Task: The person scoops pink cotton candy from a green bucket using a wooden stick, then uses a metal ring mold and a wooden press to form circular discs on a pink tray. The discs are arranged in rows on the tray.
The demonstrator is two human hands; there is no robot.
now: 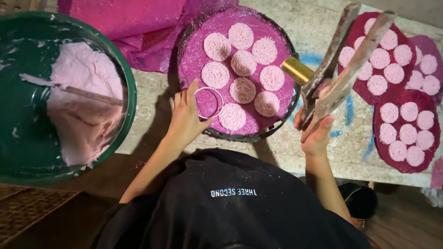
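Nine pale pink lacy discs (243,62) lie on the round tray (277,127), which is lined with bright magenta mesh (281,37); each disc is a flat tangle of fine threads, roughly circular and rough at the edge. On a bare patch at the tray's near left side sits a thin white ring (208,102), an empty hoop with only mesh showing through it. The left hand (187,117) rests on the tray's edge with its fingers spread and curled about the ring's left rim, steadying it rather than closing round it. The right hand (316,127) is wrapped tight around the two long wooden handles of a press (344,64), whose brass cylinder (297,70) points out over the tray's right edge, above the discs. Beside it to the right, darker maroon mats (406,99) carry more of the same discs in clusters. At far left a green basin (124,78) holds pale pink dough (80,101) with a stick (78,92) lying across it.
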